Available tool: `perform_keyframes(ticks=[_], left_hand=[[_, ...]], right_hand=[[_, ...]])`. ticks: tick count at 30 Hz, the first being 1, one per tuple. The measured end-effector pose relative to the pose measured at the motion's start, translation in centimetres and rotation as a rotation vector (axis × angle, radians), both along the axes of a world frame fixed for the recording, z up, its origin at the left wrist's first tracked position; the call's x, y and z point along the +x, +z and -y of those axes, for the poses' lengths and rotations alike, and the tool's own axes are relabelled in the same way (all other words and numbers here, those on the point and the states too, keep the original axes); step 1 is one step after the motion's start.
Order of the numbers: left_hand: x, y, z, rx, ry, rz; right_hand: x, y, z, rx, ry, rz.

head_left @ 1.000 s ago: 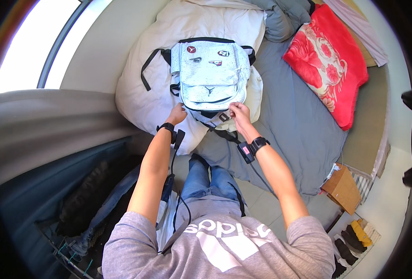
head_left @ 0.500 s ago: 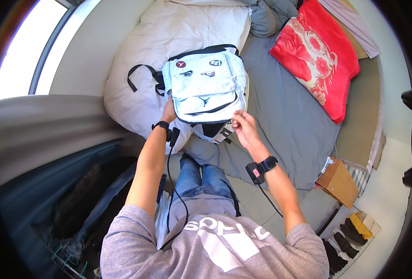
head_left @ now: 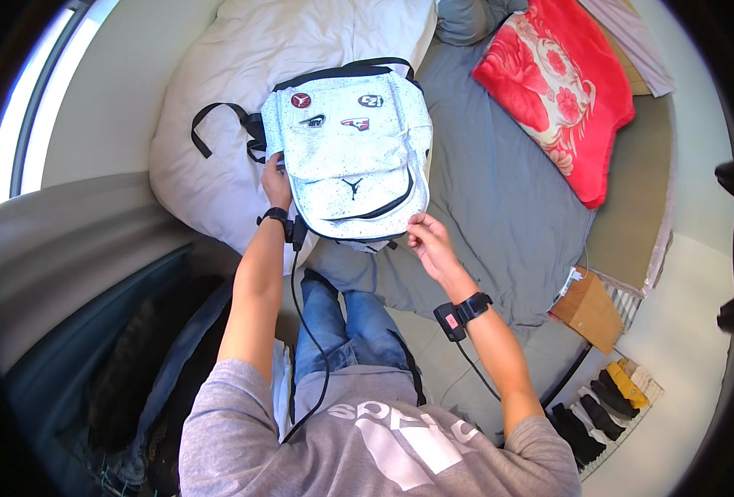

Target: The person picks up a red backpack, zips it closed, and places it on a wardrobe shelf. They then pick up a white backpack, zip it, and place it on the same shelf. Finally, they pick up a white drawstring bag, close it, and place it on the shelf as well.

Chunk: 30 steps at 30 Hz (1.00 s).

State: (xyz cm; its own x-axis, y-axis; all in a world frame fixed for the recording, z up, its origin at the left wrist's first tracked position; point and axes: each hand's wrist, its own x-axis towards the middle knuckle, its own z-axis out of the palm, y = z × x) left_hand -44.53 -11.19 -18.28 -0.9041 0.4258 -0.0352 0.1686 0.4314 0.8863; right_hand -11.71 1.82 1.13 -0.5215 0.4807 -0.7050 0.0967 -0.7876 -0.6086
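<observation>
A white speckled backpack point(head_left: 346, 153) with black trim and several small patches lies front up on the bed, its lower end toward me. A dark curved opening shows along its front pocket. At its left side, my left hand point(head_left: 277, 184) grips the edge, its fingertips partly hidden by the bag. My right hand point(head_left: 427, 240) is closed in a pinch at the lower right corner of the backpack; the small part between thumb and finger is hard to make out. A black strap point(head_left: 218, 116) loops out on the left.
Under the backpack are a white quilt point(head_left: 193, 166) and a grey sheet point(head_left: 499, 190). A red floral blanket point(head_left: 557, 99) lies at the far right. A wooden box point(head_left: 591, 311) and a rack of folded dark items point(head_left: 603, 410) stand at the right; clothes point(head_left: 164, 364) hang at the left.
The backpack's lower end has come down toward me, covering most of the black and white part that showed beneath it. Both hands stay at its sides. The whole view has shifted slightly.
</observation>
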Motion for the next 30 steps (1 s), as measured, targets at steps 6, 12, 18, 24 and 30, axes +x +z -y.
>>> perform_keyframes(ticks=[6, 12, 18, 24, 30], left_hand=[[-2.5, 0.5, 0.8, -0.085, -0.142, 0.046], [-2.1, -1.8, 0.4, 0.052, -0.114, 0.211], [-2.6, -2.7, -0.6, 0.226, 0.009, 0.603], [-3.4, -2.4, -0.2, 0.151, 0.034, 0.645], [-4.9, -2.7, 0.9, 0.021, -0.041, 0.579]], right_hand=[[0.9, -3.5, 0.0, -0.016, 0.139, 0.175], [1.9, -6.4, 0.1, -0.014, 0.178, 0.301], [-0.1, -9.0, -2.6, 0.304, 0.296, 0.427], [-4.7, -10.6, -3.4, 0.691, 0.556, 0.397], [-8.3, -13.3, -7.4, 1.137, 0.468, 0.472]])
